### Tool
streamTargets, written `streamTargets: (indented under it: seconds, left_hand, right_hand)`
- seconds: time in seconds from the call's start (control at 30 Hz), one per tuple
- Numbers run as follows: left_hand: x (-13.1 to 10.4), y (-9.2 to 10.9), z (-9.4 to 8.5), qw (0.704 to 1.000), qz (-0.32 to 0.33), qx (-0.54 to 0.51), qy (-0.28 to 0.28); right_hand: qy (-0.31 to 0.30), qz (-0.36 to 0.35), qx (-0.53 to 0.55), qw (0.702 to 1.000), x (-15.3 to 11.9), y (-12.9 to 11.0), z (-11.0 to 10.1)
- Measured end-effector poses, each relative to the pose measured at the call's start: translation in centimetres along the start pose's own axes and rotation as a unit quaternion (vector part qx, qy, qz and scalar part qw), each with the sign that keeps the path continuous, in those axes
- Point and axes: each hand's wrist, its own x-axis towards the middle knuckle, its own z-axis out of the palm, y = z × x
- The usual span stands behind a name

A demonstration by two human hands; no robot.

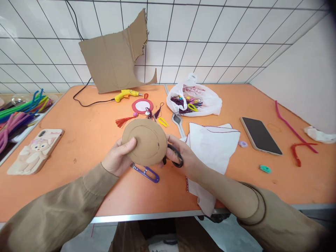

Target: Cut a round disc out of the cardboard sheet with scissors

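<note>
My left hand (120, 154) grips a round cardboard disc (144, 141) by its left side, thumb on top. A smaller circle is drawn on the disc. At its right edge my right hand (183, 154) has its fingers through the black handles of a pair of scissors (176, 156); the blades are hidden behind the cardboard. Under the disc, a purple utility knife (146, 172) lies on the orange table (126, 206). Right of my right hand is a white cloth (210, 147) with dark red stitched edges.
Behind are a cut cardboard sheet (112, 63) against the tiles, a yellow glue gun (127, 94), a red-rimmed round tag (142, 106), a red tassel (124, 121) and a plastic bag (207, 101) of trinkets. Phones lie left (38, 150) and right (260, 134). Pipe cleaners (23, 112) fill the left side.
</note>
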Motion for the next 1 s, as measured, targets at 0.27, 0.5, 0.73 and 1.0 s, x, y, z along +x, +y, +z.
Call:
streamTargets:
  seconds: [0.27,0.5,0.73,1.0]
  left_hand:
    - [0.8,0.3,-0.5,0.992,0.065,0.027,0.105]
    - [0.9,0.2,-0.4,0.99,0.075,0.025,0.117]
    - [1.2,0.4,-0.4,0.985,0.103,-0.007,0.141]
    - [-0.1,0.3,-0.1,0.997,-0.026,0.031,-0.068]
  right_hand:
    - [0.018,0.002,0.026,0.999,0.3,0.4,-1.0]
    - [0.022,-0.01,0.031,0.999,0.0,0.4,-1.1]
    - [0.069,0.0,-0.008,0.998,0.0,-0.2,-0.5]
    - [0.053,-0.031,-0.169,0.984,0.6,0.9,0.4]
